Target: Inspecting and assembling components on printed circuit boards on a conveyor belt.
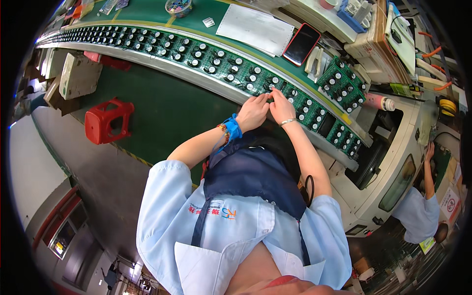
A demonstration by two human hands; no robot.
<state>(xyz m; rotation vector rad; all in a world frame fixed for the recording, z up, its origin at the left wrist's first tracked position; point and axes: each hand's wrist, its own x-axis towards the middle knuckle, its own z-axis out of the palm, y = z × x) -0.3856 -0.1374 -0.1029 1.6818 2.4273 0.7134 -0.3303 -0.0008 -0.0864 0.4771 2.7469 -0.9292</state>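
A long row of green circuit boards (215,60), carrying white-topped round capacitors and black parts, runs along a metal rail (191,73) in front of me. My left hand (253,112), with a blue band at the wrist, is at the rail's near edge, its fingers bent and pressed together. Beside it my right hand (282,106), with a bangle, has its fingers closed over the edge of a board. The fingertips of both hands almost meet. Whatever lies between them is too small or hidden to make out.
Beyond the rail lie white paper sheets (253,29), a phone (301,44) and a tub of small parts (178,7). More boards (342,83) are stacked at right, near a pink bottle (379,102) and a beige machine (376,189). A red stool (109,121) stands left. Another person (418,214) works far right.
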